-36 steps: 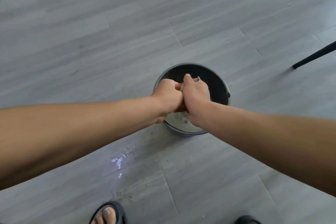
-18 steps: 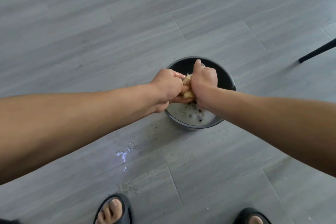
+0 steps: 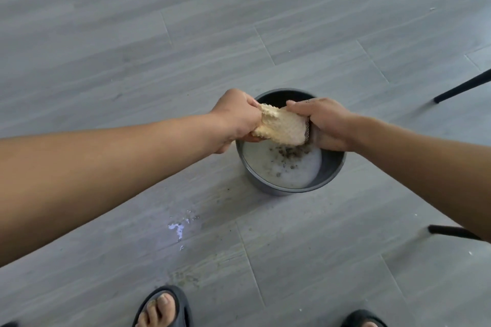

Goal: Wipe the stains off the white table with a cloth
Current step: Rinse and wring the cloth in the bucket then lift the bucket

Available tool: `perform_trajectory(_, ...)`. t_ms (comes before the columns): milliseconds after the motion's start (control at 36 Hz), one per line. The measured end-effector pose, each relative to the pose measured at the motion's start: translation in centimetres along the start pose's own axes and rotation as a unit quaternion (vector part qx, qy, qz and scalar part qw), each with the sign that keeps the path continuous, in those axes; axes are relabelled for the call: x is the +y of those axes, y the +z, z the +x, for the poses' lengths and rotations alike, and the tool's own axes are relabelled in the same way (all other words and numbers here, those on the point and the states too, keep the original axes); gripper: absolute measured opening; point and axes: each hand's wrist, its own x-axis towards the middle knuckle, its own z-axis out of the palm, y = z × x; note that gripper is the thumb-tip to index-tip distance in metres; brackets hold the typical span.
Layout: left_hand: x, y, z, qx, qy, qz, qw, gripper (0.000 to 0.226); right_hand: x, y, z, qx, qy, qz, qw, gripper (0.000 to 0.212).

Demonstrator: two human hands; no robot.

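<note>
The only view comes from a wide-angle camera at the person's head, tipped steeply down and a little forward at the grey plank floor (image 3: 132,48), whose seams bow toward the frame edges. Both forearms enter from the lower left and right edges and meet near the centre, where the left hand (image 3: 236,119) and the right hand (image 3: 326,125) grip the cloth (image 3: 281,127) at arm's reach over the dark bucket (image 3: 332,170). The person's own sandals (image 3: 164,305) cross the bottom edge almost directly beneath the lens, and a black furniture leg (image 3: 462,86) cuts in at the right edge.
</note>
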Motion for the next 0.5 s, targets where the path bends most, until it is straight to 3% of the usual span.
perform_trajectory(83, 0.2, -0.2, 0.4, -0.017, -0.002, 0.031, 0.999, 0.024, 0.0, -0.6, -1.4, -0.145, 0.038, -0.004, 0.989, 0.032)
perform_trajectory(139, 0.2, 0.5, 0.5, -0.026, -0.006, 0.020, 0.999, 0.024, -0.1, -0.3, -2.1, -0.185, 0.041, -0.018, 0.982, 0.030)
perform_trajectory(222, 0.5, 1.8, 0.3, -0.019, -0.018, -0.041, 0.999, 0.023, -0.1, 0.5, -2.4, -0.186, 0.031, 0.037, 0.981, 0.036)
perform_trajectory(306, 0.6, 2.3, 0.0, -0.032, -0.028, -0.077, 0.996, 0.061, 0.0, 0.7, -2.2, -0.168, 0.047, 0.129, 0.976, 0.042)
perform_trajectory(361, 0.4, 2.2, -0.1, -0.050, -0.040, -0.077, 0.995, 0.070, 0.2, 0.8, -2.2, -0.137, 0.062, 0.170, 0.974, 0.045)
perform_trajectory(417, 0.1, 1.9, -0.3, -0.081, -0.064, -0.082, 0.991, 0.059, 0.3, 0.9, -2.2, -0.116, 0.064, 0.202, 0.971, 0.039)
perform_trajectory(500, -0.6, 1.7, -0.4, -0.118, -0.078, -0.093, 0.986, 0.020, 0.1, 0.8, -2.2, -0.084, 0.061, 0.236, 0.966, 0.032)
